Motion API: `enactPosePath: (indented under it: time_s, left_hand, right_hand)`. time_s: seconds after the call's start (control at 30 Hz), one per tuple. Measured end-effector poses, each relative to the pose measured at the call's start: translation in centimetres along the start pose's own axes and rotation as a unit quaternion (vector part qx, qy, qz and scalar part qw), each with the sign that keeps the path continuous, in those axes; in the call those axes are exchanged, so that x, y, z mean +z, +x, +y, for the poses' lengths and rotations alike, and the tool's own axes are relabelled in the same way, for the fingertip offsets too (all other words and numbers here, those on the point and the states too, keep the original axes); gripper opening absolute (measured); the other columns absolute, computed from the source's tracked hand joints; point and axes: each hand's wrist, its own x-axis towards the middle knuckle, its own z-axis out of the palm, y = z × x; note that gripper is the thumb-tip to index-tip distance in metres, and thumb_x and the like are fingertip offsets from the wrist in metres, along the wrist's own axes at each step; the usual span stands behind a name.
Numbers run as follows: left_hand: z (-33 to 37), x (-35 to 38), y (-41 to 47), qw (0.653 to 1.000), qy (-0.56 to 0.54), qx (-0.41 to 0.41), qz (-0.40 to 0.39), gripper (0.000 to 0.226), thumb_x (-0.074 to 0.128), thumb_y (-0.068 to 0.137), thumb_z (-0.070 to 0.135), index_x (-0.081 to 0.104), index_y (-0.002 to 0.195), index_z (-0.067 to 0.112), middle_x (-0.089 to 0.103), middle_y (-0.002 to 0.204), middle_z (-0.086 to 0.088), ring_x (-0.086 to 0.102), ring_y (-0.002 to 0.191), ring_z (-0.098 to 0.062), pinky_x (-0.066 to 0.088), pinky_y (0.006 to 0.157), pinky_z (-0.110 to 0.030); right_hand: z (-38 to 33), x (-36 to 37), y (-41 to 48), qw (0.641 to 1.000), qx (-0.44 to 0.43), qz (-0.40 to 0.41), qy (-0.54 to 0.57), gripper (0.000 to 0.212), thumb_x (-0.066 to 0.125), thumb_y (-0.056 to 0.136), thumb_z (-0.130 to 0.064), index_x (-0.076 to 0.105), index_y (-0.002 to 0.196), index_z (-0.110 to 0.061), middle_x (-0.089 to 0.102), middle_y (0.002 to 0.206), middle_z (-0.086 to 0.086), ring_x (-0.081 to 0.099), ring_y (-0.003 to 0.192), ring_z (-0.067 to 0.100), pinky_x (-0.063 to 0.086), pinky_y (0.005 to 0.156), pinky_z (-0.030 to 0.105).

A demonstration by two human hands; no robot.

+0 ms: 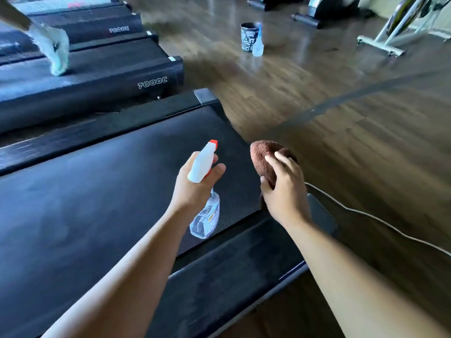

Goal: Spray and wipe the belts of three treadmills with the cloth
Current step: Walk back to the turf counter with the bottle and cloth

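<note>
My left hand (195,184) grips the neck of a clear spray bottle (206,215) with a white and red trigger head, held over the black belt (97,203) of the nearest treadmill. My right hand (284,189) holds a bunched brown cloth (264,154) above the belt's right edge, near the rear end of the deck. Two more treadmills lie to the left: one marked 7000C (109,76) and another behind it (97,25).
Another person's arm with a pale cloth (55,50) wipes the second treadmill's belt. A dark cup (247,36) and a small spray bottle (258,45) stand on the wooden floor. A white cable (366,213) runs along the floor at right. Exercise machine bases (380,45) stand behind.
</note>
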Motion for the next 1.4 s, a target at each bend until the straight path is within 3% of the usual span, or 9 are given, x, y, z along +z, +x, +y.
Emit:
enactPosePath:
  time_s: [0.17, 0.3, 0.53, 0.77, 0.97, 1.1, 1.2, 1.4]
  left_hand:
    - [7.7, 2.9, 2.6, 0.999, 0.005, -0.021, -0.038, 0.024, 0.076, 0.076, 0.037, 0.069, 0.097, 0.028, 0.071, 0.097, -0.003, 0.065, 0.092, -0.037, 0.052, 0.087, -0.058]
    - [16.7, 6.0, 3.4, 0.997, 0.002, -0.025, -0.071, 0.021, 0.076, 0.079, 0.030, 0.069, 0.098, 0.025, 0.070, 0.095, -0.008, 0.063, 0.081, -0.019, 0.053, 0.081, -0.046]
    - [32.3, 13.1, 2.5, 0.994, 0.003, -0.015, -0.105, 0.022, 0.078, 0.083, 0.021, 0.069, 0.103, 0.024, 0.070, 0.091, 0.005, 0.061, 0.077, -0.012, 0.049, 0.077, -0.034]
    - [44.1, 20.2, 0.7, 0.992, -0.017, -0.003, -0.126, 0.023, 0.079, 0.080, 0.029, 0.069, 0.101, 0.028, 0.073, 0.096, 0.000, 0.064, 0.080, -0.014, 0.053, 0.079, -0.039]
    - [50.2, 25.7, 0.0, 0.985, -0.050, 0.016, -0.166, 0.019, 0.078, 0.085, 0.020, 0.069, 0.103, 0.022, 0.068, 0.089, 0.009, 0.058, 0.075, -0.011, 0.048, 0.076, -0.032]
    - [53.0, 29.4, -0.1, 0.978, -0.058, 0.033, -0.195, 0.015, 0.076, 0.087, 0.018, 0.069, 0.100, 0.022, 0.066, 0.081, 0.012, 0.057, 0.069, -0.010, 0.048, 0.071, -0.030]
    - [54.4, 32.4, 0.5, 0.973, -0.054, 0.052, -0.218, 0.012, 0.076, 0.086, 0.019, 0.069, 0.096, 0.020, 0.066, 0.079, 0.009, 0.058, 0.069, -0.012, 0.049, 0.070, -0.033]
    - [56.3, 39.1, 2.5, 0.955, -0.064, 0.070, -0.281, 0.016, 0.078, 0.081, 0.023, 0.069, 0.094, 0.019, 0.066, 0.079, 0.002, 0.058, 0.071, -0.016, 0.049, 0.071, -0.037]
  right_hand:
    - [0.8, -7.2, 2.6, 0.999, 0.051, 0.006, 0.001, 0.050, 0.068, 0.088, -0.013, 0.056, 0.137, -0.013, 0.049, 0.147, 0.010, 0.038, 0.137, 0.033, 0.032, 0.116, 0.046]
    - [0.3, -15.5, 4.9, 0.996, 0.085, 0.013, -0.005, 0.050, 0.066, 0.089, -0.014, 0.055, 0.138, -0.012, 0.049, 0.146, 0.011, 0.040, 0.137, 0.032, 0.033, 0.116, 0.045]
    - [-0.3, -33.1, 9.4, 0.991, 0.122, 0.053, -0.022, 0.049, 0.065, 0.091, -0.018, 0.055, 0.139, -0.014, 0.047, 0.148, 0.009, 0.038, 0.139, 0.030, 0.033, 0.115, 0.044]
    - [1.2, -47.8, 12.7, 0.982, 0.143, 0.117, -0.025, 0.048, 0.068, 0.087, -0.014, 0.059, 0.134, -0.015, 0.051, 0.144, 0.008, 0.041, 0.136, 0.031, 0.029, 0.114, 0.037]
    - [2.4, -55.3, 13.8, 0.974, 0.157, 0.158, -0.030, 0.049, 0.069, 0.086, -0.014, 0.059, 0.133, -0.014, 0.051, 0.144, 0.010, 0.041, 0.137, 0.032, 0.033, 0.115, 0.042]
    - [3.4, -58.8, 13.8, 0.968, 0.162, 0.185, -0.048, 0.048, 0.068, 0.087, -0.015, 0.059, 0.134, -0.015, 0.050, 0.146, 0.007, 0.039, 0.138, 0.029, 0.031, 0.115, 0.037]
    - [4.5, -61.1, 14.1, 0.960, 0.167, 0.212, -0.076, 0.047, 0.069, 0.086, -0.015, 0.060, 0.132, -0.013, 0.052, 0.143, 0.010, 0.042, 0.136, 0.030, 0.028, 0.114, 0.033]
    - [7.0, -64.6, 15.7, 0.938, 0.196, 0.269, -0.097, 0.046, 0.070, 0.083, -0.012, 0.063, 0.128, -0.010, 0.057, 0.138, 0.013, 0.048, 0.129, 0.033, 0.036, 0.112, 0.043]
